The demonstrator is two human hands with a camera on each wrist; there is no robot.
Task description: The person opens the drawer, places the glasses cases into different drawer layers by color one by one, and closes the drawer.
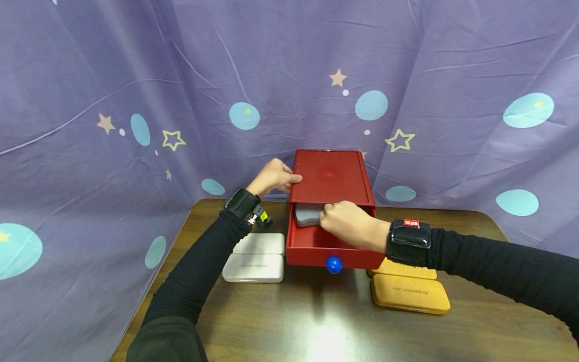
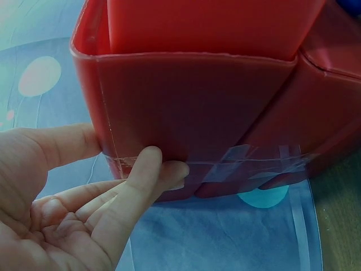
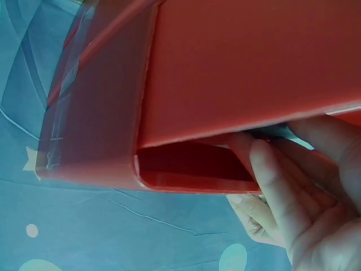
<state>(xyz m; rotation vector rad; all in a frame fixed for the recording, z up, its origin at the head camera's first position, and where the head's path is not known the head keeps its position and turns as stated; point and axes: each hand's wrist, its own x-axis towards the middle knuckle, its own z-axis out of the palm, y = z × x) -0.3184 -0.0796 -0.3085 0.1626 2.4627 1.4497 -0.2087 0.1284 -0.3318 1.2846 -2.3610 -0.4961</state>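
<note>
A red drawer box (image 1: pixel 330 176) stands at the table's back middle, its drawer (image 1: pixel 312 254) with a blue knob (image 1: pixel 333 264) pulled out toward me. My left hand (image 1: pixel 273 177) rests on the box's left upper edge, thumb on top. In the left wrist view its straight fingers (image 2: pixel 148 161) press the box's side wall (image 2: pixel 197 101). My right hand (image 1: pixel 346 223) reaches into the drawer and grips a grey case (image 1: pixel 306 216), which is half under the box's top. The right wrist view shows that hand (image 3: pixel 293 192) under the red box (image 3: pixel 248 68).
Two white cases (image 1: pixel 260 245) (image 1: pixel 253 268) lie left of the drawer, and two orange cases (image 1: pixel 409 293) (image 1: pixel 402 271) lie to its right. The brown table (image 1: pixel 316 322) is backed closely by a purple curtain (image 1: pixel 135 100) with stars and dots.
</note>
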